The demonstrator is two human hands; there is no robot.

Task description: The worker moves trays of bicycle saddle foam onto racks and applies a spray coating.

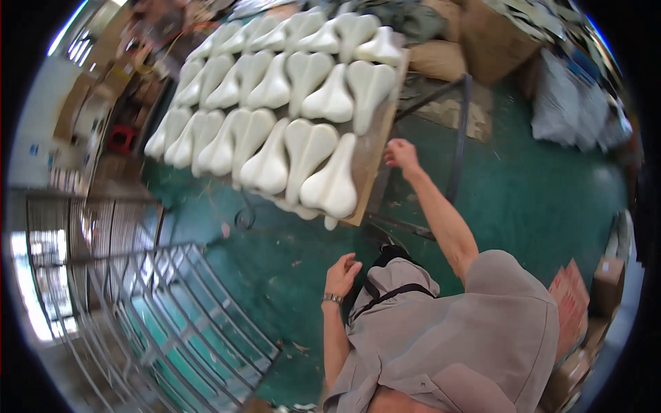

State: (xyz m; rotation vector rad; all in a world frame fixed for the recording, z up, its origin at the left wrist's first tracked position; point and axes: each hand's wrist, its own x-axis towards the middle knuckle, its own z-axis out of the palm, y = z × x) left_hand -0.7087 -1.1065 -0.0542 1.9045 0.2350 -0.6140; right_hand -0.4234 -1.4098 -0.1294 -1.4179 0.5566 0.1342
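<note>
Several rows of white, pear-shaped bicycle saddle pads [310, 144] lie on a wooden board [375, 168], packed close with their wide and narrow ends alternating. Just off the board's right edge is my right hand [401, 155], its fingers curled in and nothing visible in them. My left hand [342, 274], with a watch [332, 298] at the wrist, hangs low in front of my body, below the near edge of the board. Its fingers are loosely bent and apart, holding nothing. Neither hand touches a pad.
Dark metal legs [460, 138] stand out at the board's right. A grey barred metal rack [200, 310] occupies the lower left. Cardboard boxes [499, 41] and a grey plastic bag [575, 103] lie at the far right on the green floor [551, 206]. More cartons [609, 279] stand at the right.
</note>
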